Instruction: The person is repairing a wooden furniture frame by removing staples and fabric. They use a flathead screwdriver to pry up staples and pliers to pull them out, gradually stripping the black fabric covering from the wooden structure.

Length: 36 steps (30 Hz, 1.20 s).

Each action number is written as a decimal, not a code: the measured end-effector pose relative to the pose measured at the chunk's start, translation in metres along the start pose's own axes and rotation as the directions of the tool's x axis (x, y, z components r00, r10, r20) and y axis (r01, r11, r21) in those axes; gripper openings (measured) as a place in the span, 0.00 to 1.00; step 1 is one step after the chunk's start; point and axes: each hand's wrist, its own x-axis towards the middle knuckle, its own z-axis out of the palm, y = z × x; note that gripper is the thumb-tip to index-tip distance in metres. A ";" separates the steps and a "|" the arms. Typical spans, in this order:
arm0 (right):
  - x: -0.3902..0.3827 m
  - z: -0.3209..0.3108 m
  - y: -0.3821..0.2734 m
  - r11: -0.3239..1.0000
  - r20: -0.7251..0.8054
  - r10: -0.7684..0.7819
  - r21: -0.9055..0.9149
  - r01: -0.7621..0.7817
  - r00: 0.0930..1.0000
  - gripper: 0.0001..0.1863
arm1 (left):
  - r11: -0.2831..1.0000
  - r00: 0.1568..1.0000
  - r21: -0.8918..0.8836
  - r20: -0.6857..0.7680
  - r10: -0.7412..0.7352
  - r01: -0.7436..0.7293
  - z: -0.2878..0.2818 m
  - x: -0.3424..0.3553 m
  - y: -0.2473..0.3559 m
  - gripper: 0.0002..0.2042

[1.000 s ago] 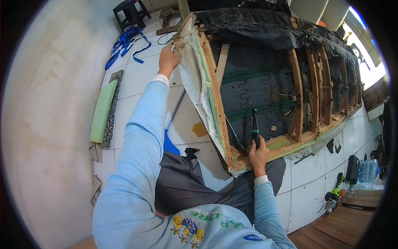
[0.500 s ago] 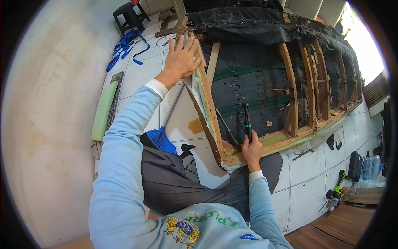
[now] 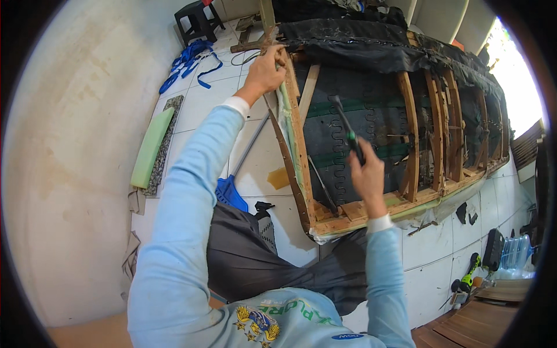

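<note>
A stripped wooden sofa frame [image 3: 411, 116] lies before me, with zigzag springs [image 3: 337, 136] and dark fabric inside. My left hand [image 3: 268, 71] has its fingers curled over the upper end of the left rail, beside loose fabric; its fingertips are partly hidden. My right hand [image 3: 367, 174] is wrapped round the black-and-green handle of a long hand tool [image 3: 347, 124]. The tool's dark shaft points up and away over the springs; its tip is too blurred to name. Another slim dark tool [image 3: 325, 188] leans inside the near left corner of the frame.
A blue dustpan-like scoop [image 3: 231, 194] with a long handle lies left of the frame. Green foam [image 3: 152, 148] rests by the wall. Blue straps [image 3: 188, 62] and a black stool [image 3: 198, 22] are farther back. A green-and-black power tool [image 3: 469, 272] lies at right, near bottles [image 3: 516, 252].
My right hand has lifted the tool off the near rail and moved it up and slightly right. My left hand, spread on the rail before, has curled its fingers over it.
</note>
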 end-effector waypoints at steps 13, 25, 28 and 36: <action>0.200 0.008 -0.134 -0.013 0.483 -0.577 -0.812 0.584 0.658 0.11 | 0.983 0.957 -0.012 -0.231 0.178 -0.186 0.021 -0.012 -0.008 0.40; 0.229 0.038 -0.198 -0.408 0.700 -0.583 -0.691 0.597 0.412 0.06 | 0.977 0.970 -0.174 -0.231 0.078 -0.120 0.032 -0.010 -0.023 0.23; 0.222 0.050 -0.218 -0.394 0.711 -0.485 -0.698 0.598 0.510 0.09 | 0.971 0.960 -0.176 -0.258 0.112 -0.160 0.033 -0.010 -0.028 0.24; 0.225 0.067 -0.272 -0.370 0.840 -0.231 -0.543 0.754 0.491 0.10 | 0.933 0.953 -0.279 -0.261 0.154 -0.227 0.033 -0.009 -0.040 0.25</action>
